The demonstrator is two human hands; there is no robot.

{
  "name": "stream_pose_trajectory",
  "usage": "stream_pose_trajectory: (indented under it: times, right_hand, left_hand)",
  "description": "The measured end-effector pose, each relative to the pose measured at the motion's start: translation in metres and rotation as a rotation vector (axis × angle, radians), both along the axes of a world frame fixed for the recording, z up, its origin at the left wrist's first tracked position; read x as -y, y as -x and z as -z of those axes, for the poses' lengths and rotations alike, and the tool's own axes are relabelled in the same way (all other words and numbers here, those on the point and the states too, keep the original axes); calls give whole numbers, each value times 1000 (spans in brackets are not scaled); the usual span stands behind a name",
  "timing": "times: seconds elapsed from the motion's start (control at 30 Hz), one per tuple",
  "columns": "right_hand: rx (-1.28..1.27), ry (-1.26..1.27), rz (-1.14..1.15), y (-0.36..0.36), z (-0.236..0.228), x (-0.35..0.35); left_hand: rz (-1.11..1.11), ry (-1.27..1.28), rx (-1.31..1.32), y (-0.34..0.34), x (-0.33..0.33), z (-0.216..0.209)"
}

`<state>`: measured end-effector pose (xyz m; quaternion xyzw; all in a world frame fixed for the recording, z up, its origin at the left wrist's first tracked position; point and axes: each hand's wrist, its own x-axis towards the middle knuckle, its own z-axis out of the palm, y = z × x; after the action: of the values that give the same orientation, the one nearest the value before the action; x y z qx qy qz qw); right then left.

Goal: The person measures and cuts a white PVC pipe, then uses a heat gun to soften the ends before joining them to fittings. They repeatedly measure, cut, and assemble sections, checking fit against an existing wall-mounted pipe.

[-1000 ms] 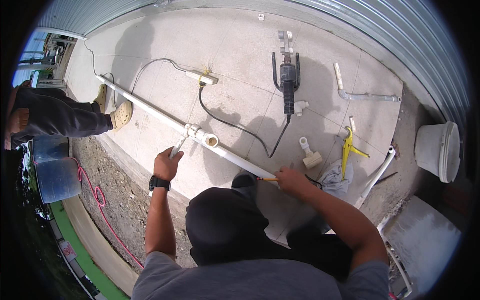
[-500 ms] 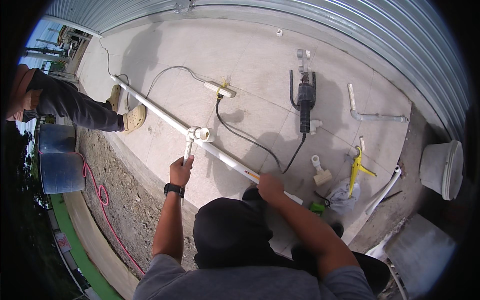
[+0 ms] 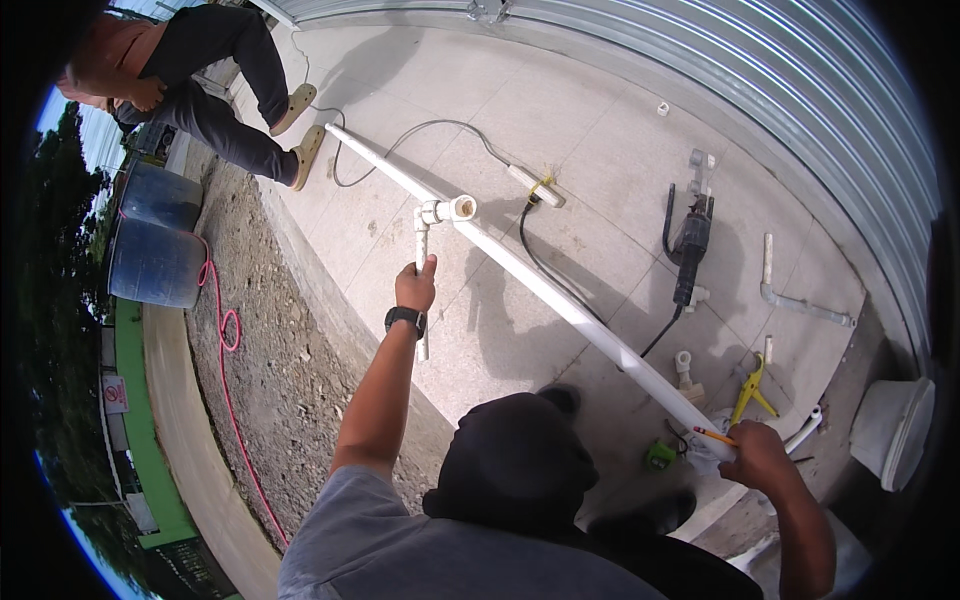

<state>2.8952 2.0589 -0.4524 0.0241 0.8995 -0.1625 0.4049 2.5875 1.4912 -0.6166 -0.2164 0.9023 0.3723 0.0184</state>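
My left hand [image 3: 415, 287] is closed around a short white pipe [image 3: 421, 245]; its lower end pokes out below my fist. White elbow and tee fittings [image 3: 445, 209] top that pipe, with a round opening showing on the tee. Behind the fittings, a long white PVC pipe [image 3: 560, 300] slants from the far left to the near right. My right hand [image 3: 760, 458] grips this long pipe's near end. A yellow-orange pencil [image 3: 714, 436] sticks out from the same hand, lying across the pipe. Whether the fittings touch the long pipe I cannot tell.
A person in tan clogs [image 3: 307, 155] sits at far left. A white power strip [image 3: 536, 185], a black power tool [image 3: 690, 245], a yellow pipe cutter [image 3: 750, 390], a green tape measure [image 3: 660, 456] and a grey bent pipe [image 3: 805, 305] lie on the tiles. A white bucket [image 3: 890, 430] stands right.
My right hand has moved right to the long pipe's near end, the pencil still in it. My left hand has shifted up the picture with the fittings. The view has turned left.
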Motion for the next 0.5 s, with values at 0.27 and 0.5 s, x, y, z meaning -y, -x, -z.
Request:
stream_pose_trajectory:
  times: [0.27,0.5]
  right_hand:
    - [-189,-136,86,-149,-29,-97]
    - [-387,-355,105,-235,2,-175]
  left_hand:
    - [-288,-571,-21,30,-2,15]
    - [-323,-309,120,39,5,31]
